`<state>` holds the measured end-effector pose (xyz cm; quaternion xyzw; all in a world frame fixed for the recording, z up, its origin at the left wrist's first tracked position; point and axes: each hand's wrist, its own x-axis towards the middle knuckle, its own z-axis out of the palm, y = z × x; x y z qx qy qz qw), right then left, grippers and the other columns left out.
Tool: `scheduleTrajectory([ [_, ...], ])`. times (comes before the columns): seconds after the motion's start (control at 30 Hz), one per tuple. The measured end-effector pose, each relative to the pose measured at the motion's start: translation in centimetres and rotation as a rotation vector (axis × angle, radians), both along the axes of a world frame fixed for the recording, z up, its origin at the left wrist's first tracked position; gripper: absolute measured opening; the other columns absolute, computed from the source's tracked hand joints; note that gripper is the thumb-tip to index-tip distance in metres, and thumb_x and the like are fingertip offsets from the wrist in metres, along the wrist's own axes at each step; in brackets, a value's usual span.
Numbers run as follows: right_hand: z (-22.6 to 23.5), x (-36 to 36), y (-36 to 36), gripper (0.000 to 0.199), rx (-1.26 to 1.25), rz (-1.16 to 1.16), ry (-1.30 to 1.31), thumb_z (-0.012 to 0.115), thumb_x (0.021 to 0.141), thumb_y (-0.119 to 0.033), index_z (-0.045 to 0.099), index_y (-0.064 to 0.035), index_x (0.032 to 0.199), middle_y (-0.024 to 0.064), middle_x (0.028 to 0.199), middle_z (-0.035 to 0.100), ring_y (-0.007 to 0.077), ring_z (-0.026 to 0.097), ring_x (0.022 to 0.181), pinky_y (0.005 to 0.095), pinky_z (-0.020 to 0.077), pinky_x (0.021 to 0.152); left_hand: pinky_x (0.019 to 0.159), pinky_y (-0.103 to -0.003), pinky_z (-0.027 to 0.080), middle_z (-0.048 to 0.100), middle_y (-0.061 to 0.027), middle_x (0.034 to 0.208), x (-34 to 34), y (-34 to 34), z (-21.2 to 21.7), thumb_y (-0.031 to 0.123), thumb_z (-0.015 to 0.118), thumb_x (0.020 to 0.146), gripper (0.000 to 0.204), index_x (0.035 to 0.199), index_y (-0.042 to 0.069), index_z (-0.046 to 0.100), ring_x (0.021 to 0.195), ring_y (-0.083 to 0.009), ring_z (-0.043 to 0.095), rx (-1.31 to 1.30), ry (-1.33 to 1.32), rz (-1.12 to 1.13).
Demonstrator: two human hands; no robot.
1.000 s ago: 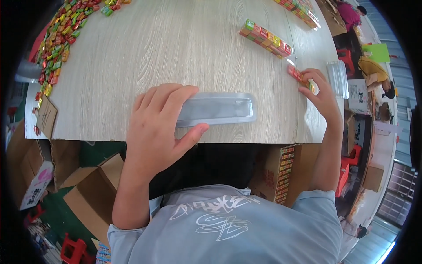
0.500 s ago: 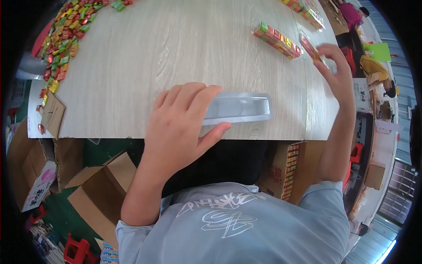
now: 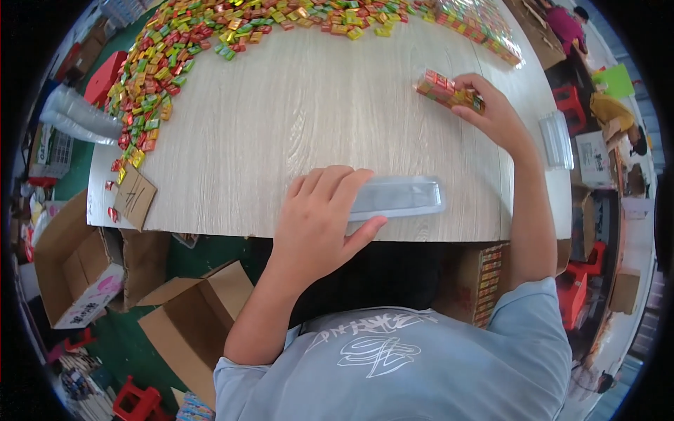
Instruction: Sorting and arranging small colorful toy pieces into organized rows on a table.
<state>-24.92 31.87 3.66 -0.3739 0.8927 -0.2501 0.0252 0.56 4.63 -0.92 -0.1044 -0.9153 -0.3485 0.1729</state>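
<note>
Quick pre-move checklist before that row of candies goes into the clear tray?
1. Left hand steadying the clear plastic tray: ok, fingers lie over its left end.
2. Tray flat on the table, near the front edge: ok.
3. Tray interior free: cannot tell, the left hand covers part of it.
4. Right hand gripping the row of candies: ok, fingers wrap its right end.
5. Row held together: ok, pieces look aligned.
6. Table between row and tray: ok, bare wood.
</note>
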Motion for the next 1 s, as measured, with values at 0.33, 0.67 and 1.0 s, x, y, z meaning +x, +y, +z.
scheduleTrajectory([
  [0.33, 3.3, -0.9, -1.7, 0.041, 0.151, -0.116, -0.502, 0.077, 0.098, -0.032, 0.054, -0.0083, 0.123, 0.0033, 0.107, 0.062, 0.0112, 0.057, 0.101, 0.0302, 0.0493, 0.091, 0.096, -0.045, 0.046, 0.066, -0.0107, 0.12, -0.6, 0.1, -0.5, 0.034, 0.08, 0.086, 0.051, 0.128, 0.009, 0.064, 0.11, -0.0337, 0.062, -0.027, 0.057, 0.047],
  [0.67, 1.0, -3.1, -0.4, 0.031, -0.008, 0.033, -0.403, 0.07, 0.102, -0.026, 0.053, -0.0091, 0.122, -0.0024, 0.105, 0.056, 0.0079, 0.052, 0.097, 0.0252, 0.0462, 0.082, 0.096, -0.045, 0.046, 0.067, -0.0103, 0.119, -0.5, -0.4, -0.8, 0.033, 0.082, 0.083, 0.052, 0.126, 0.009, 0.066, 0.108, -0.0333, 0.063, -0.033, 0.084, 0.026],
  [1.0, -1.3, -2.1, 0.4, 0.043, 0.013, 0.121, 0.037, 0.076, 0.096, -0.018, 0.053, -0.0077, 0.131, 0.0047, 0.118, 0.061, 0.018, 0.059, 0.107, 0.0321, 0.0477, 0.098, 0.095, -0.045, 0.047, 0.067, -0.0126, 0.119, -0.5, -0.3, 0.3, 0.035, 0.083, 0.081, 0.055, 0.126, 0.007, 0.067, 0.108, -0.0353, 0.063, -0.065, 0.011, 0.027],
])
